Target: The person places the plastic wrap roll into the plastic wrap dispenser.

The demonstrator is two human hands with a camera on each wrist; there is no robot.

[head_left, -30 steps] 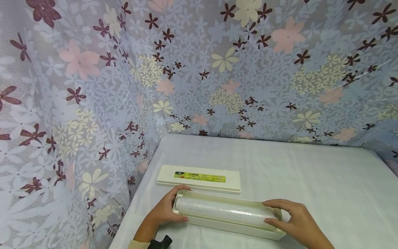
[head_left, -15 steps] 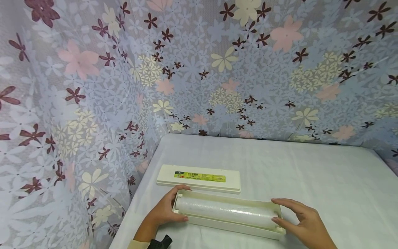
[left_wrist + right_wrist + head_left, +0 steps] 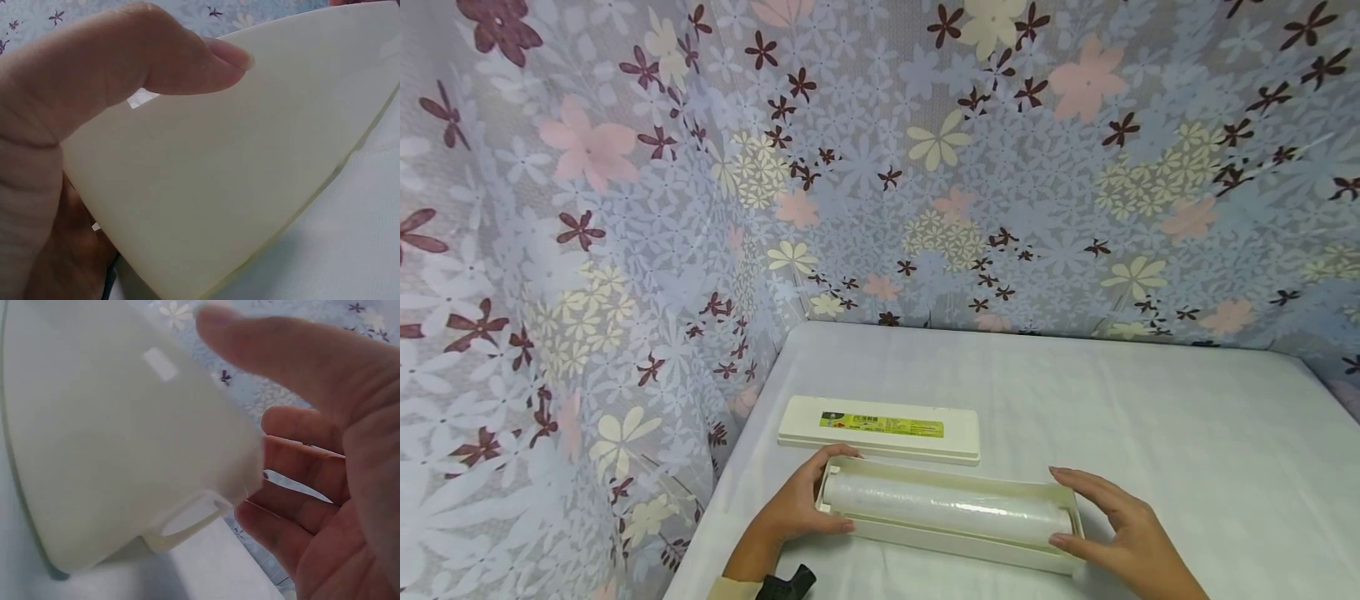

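A long cream plastic box (image 3: 955, 546) lies across the near part of the table with its top uncovered. Inside it rests a shiny roll of cling film (image 3: 947, 505). My left hand (image 3: 797, 504) grips the box's left end, thumb on the near wall and fingers round the far side; the left wrist view shows that thumb (image 3: 187, 69) against the wall. At the other end my right hand (image 3: 1116, 521) is spread, its thumb (image 3: 1067, 543) at the near rim and its index finger beyond the far rim. In the right wrist view its fingers (image 3: 300, 456) are beside the box end.
The matching cream lid (image 3: 961, 433), with a yellow-green label (image 3: 880, 425), lies just behind the box. A white cloth (image 3: 1150, 417) covers the table. Floral curtains (image 3: 1000, 183) hang at the back and left.
My right hand has drawn off the roll towards the right, its thumb and index finger spreading wider apart. The left hand keeps its grip, and the lid stays where it was.
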